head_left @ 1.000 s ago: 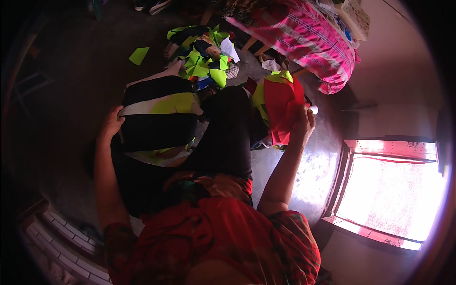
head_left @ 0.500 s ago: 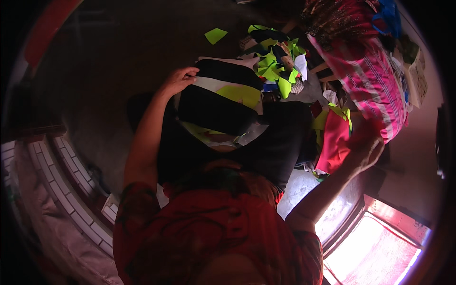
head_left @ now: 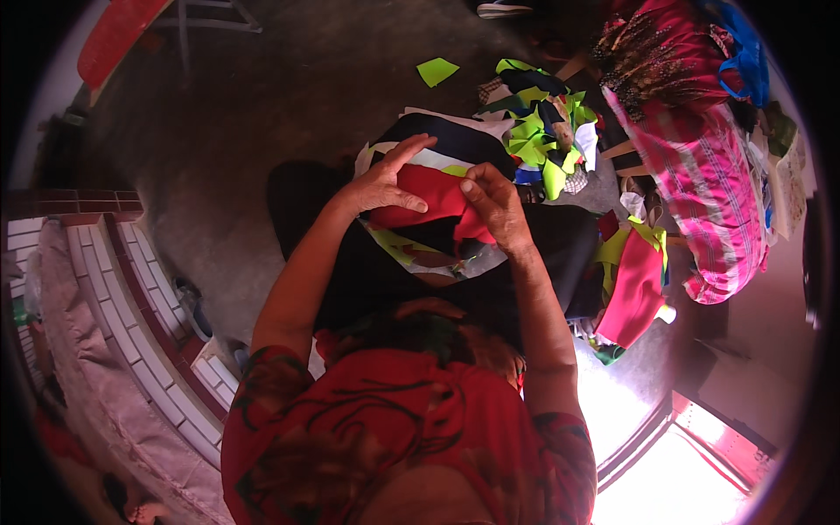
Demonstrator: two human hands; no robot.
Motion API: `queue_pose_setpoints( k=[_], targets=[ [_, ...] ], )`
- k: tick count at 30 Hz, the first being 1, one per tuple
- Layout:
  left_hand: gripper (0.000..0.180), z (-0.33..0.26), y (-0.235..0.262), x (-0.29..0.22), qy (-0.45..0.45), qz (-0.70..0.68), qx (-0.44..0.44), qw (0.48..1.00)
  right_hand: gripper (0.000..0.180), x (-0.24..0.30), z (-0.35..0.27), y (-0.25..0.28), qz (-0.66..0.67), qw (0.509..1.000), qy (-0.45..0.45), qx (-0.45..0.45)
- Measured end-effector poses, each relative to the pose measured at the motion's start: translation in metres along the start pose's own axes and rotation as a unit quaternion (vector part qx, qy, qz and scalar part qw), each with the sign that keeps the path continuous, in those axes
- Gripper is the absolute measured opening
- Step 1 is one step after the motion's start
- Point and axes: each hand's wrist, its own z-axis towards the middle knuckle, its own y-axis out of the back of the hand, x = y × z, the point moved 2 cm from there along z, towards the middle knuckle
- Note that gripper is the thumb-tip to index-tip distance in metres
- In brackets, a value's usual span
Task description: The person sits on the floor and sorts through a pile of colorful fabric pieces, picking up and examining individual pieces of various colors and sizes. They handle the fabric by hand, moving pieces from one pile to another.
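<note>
A piece of red cloth (head_left: 429,194) lies over a layered stack of fabric pieces (head_left: 448,136) on my lap. Black, white and yellow-green layers show around it. My right hand (head_left: 497,208) pinches the red cloth near its right end, and a corner hangs below the fingers. At the left end my left hand (head_left: 385,185) rests on the cloth, thumb and fingers spread apart. Another red cloth piece (head_left: 632,284) lies to my right on a small heap with yellow-green and dark scraps.
A pile of mixed scraps (head_left: 547,131) lies ahead on the floor, near a single yellow-green scrap (head_left: 437,72). A pink plaid cloth (head_left: 700,184) covers something at the right. White-tiled steps (head_left: 144,363) stand at the left. A shoe (head_left: 505,10) shows at the far edge.
My right hand has come from the heap at the right to my lap, bringing red cloth over the stack's black piece. My left hand has moved from the stack's left edge onto the red cloth.
</note>
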Motion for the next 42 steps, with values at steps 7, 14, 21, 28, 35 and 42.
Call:
queue_pose_setpoints(
  k=[7, 14, 21, 28, 35, 42],
  targets=[
    [0.069, 0.005, -0.015, 0.003, 0.065, -0.061, 0.126, 0.988, 0.011, -0.015, 0.000, -0.010, 0.031, 0.999, -0.020, 0.013],
    [0.042, 0.005, -0.027, 0.004, 0.119, -0.183, 0.161, 0.963, 0.015, -0.021, -0.005, -0.020, -0.048, 0.999, 0.008, 0.014],
    [0.019, 0.006, -0.014, -0.002, 0.108, -0.174, 0.114, 0.972, 0.027, -0.007, -0.010, -0.012, -0.415, 0.902, 0.040, -0.110],
    [0.018, 0.015, 0.020, -0.009, 0.041, -0.076, -0.061, 0.994, 0.017, 0.015, 0.004, 0.015, -0.551, 0.792, 0.169, -0.202],
    [0.016, 0.038, 0.055, -0.082, -0.201, 0.249, -0.272, 0.908, 0.018, 0.072, 0.018, 0.037, -0.581, 0.697, 0.305, -0.290],
    [0.027, 0.014, 0.030, -0.047, -0.212, 0.372, -0.260, 0.865, 0.021, 0.023, -0.003, 0.041, -0.606, 0.719, 0.271, -0.205]
  ],
)
